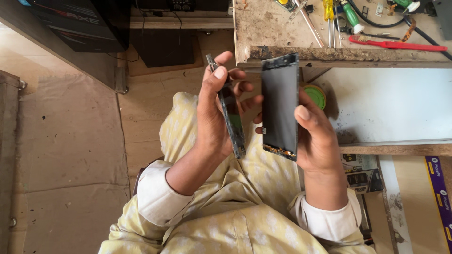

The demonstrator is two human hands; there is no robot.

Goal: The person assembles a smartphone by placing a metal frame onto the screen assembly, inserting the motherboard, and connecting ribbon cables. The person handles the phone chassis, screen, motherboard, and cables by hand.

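Worn, stained wood makes up the tabletop (268,26) at the top of the view, its front edge chipped and crusted. On it lie a red-handled tool (398,44), a green-handled screwdriver (351,16), a yellow-handled screwdriver (328,8) and a black cable (423,33). Under the tabletop sits a pale shelf (391,108) with a round green and yellow tin (314,95) at its left end, partly hidden. The floor (70,131) is pale beige stone or tile, with a dusty sheet spread over part of it. A dark cabinet (80,23) stands at the upper left, and a black box (162,47) rests on the floor below a low ledge. At the lower right, small printed cartons (360,174) sit beside a purple strip.

The person sits with a pale yellow patterned garment across the lap (226,207), white cuffs showing at both wrists.

The left hand (212,117) has its grip closed around a thin phone frame (230,108), seen edge-on, dark with a greenish part along its side; the thumb lies along the upper edge and the fingers wrap behind. The right hand (315,136) has its grip closed on a black phone screen panel (280,106), flat and glossy, held upright with its face toward the camera, rough residue along the top edge and small brown parts showing at its bottom edge. The 2 pieces are held side by side above the lap, just in front of the tabletop edge, near each other but apart.
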